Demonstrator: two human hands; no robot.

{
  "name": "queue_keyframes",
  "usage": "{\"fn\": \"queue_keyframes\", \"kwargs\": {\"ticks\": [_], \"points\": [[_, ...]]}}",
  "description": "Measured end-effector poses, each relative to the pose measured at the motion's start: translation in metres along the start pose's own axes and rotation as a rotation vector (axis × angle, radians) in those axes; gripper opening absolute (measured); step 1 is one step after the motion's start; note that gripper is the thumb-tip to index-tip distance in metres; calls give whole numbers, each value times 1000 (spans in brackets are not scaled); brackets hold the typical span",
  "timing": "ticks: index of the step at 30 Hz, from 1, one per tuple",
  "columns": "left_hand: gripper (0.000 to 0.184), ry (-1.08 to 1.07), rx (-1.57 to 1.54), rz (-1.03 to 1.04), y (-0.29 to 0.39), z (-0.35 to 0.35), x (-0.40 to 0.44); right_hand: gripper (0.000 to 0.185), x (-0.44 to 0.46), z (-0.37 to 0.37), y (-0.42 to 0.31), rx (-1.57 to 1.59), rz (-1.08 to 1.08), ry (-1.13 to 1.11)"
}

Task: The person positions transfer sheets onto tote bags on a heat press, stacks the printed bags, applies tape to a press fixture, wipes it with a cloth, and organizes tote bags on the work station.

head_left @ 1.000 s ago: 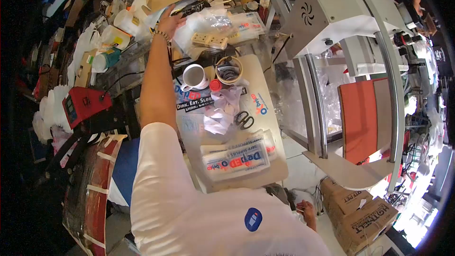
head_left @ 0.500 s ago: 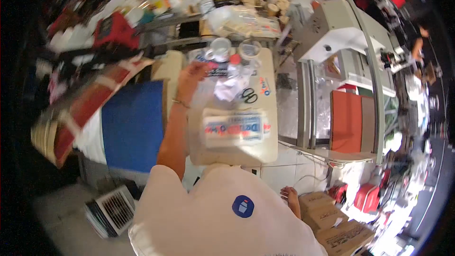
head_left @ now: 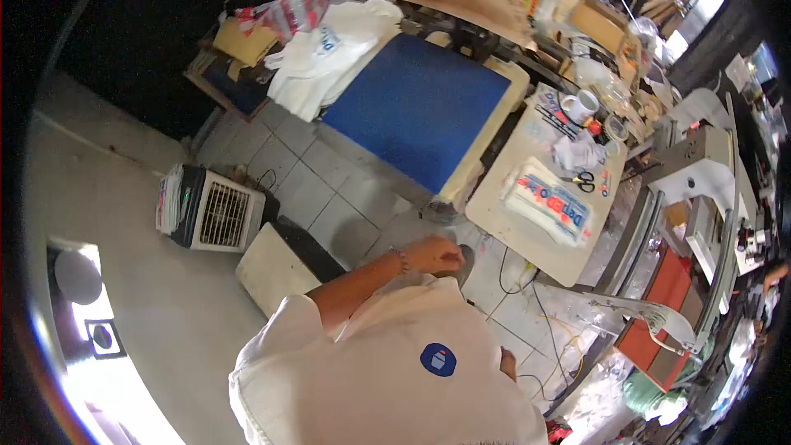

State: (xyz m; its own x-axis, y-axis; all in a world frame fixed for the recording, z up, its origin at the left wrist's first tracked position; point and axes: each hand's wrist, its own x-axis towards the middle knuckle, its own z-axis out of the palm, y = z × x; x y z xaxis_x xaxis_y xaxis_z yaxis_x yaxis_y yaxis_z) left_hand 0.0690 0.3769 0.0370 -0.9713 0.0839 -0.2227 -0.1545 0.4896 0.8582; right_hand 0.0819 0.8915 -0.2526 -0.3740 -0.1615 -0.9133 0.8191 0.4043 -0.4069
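Across the front of the white shirt (head_left: pixel 387 363), my left hand (head_left: pixel 437 256) hangs at waist height, clear of the table. Its fingers are curled in, and whether anything is inside them is hidden. My right hand (head_left: pixel 508 364) shows only in part at my right side, by the shirt's edge, its fingers not readable. Beyond the left hand stands the cream table (head_left: pixel 519 235). A stack of printed white cloth (head_left: pixel 544 202) lies on it, with scissors (head_left: pixel 583 182), a crumpled white cloth (head_left: pixel 579 151) and a white mug (head_left: pixel 583 105) behind.
A blue board (head_left: pixel 420 111) stands left of the table, with printed white shirts (head_left: pixel 334 53) beside it. An air cooler (head_left: pixel 221 213) is on the tiled floor at left. A press machine with a red pad (head_left: pixel 666 301) stands at right. Cables (head_left: pixel 540 305) trail over the floor.
My view has swung left, so the table now sits further right. My left hand has come back from over the table, near the mug, to my waist.
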Motion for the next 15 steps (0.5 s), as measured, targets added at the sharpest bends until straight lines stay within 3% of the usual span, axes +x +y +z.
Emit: {"fn": "queue_keyframes", "kwargs": {"ticks": [1,4,6,8,10,11,13,15], "points": [[25,12,-87,-73,-5,-6,-17,23,41,-10,47,21,151,1],[27,192,39,10,-29,-64,-39,24,8,21,27,-109,115,-20],[26,343,-287,-54,-39,-125,-54,25,-8,35,8,-134,88,-13],[23,494,-606,437,-59,-184,-62,25,-18,48,-13,-143,50,4],[23,758,-246,36,-50,-251,-75,26,-28,60,-31,-147,21,20],[23,890,-129,13,-116,-283,-59,26,-31,67,-40,-149,11,26],[27,965,-211,126,-143,-332,-62,27,-31,82,-56,-165,-13,36],[34,1110,247,-40,-179,-382,-64,27,-23,100,-69,-171,-28,33]]}}
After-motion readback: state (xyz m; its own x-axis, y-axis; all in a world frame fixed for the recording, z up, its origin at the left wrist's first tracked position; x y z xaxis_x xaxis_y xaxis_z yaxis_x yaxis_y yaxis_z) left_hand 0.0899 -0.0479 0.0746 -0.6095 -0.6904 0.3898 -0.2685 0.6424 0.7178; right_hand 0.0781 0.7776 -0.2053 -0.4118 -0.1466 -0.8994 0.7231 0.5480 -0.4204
